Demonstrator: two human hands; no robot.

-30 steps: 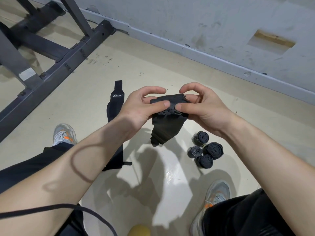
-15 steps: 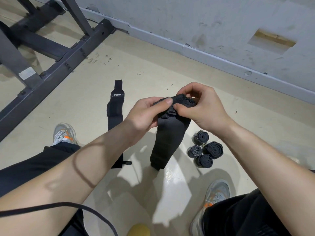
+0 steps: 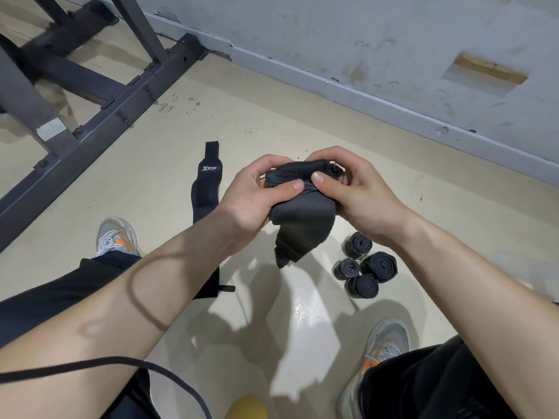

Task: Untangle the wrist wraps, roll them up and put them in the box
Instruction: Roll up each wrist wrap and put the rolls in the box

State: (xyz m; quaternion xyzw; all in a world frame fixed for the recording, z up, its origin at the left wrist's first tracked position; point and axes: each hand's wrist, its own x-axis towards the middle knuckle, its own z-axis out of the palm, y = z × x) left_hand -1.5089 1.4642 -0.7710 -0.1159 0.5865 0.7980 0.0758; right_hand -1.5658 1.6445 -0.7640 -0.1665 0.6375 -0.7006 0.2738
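A black wrist wrap (image 3: pixel 302 213) is held above the floor, partly rolled at the top, with a short tail hanging down. My left hand (image 3: pixel 257 195) grips its left side, thumb pressed on the roll. My right hand (image 3: pixel 357 189) grips the right side, thumb beside the left thumb. Several rolled black wraps (image 3: pixel 364 264) stand in a cluster on the floor below my right wrist. Another unrolled black wrap with a white logo (image 3: pixel 207 182) lies flat on the floor, its lower part hidden behind my left forearm. No box is in view.
A dark metal rack frame (image 3: pixel 99 95) crosses the floor at upper left. The grey wall base (image 3: pixel 393 107) runs along the back. My shoes (image 3: pixel 116 237) (image 3: pixel 381 352) rest on the beige floor. A black cord (image 3: pixel 121 362) and a yellow round object (image 3: pixel 246 408) are at the bottom.
The hanging tail of the held wrap has become shorter as more of it has been wound into the roll. Both hands have shifted their hold and sit closer together on the roll.
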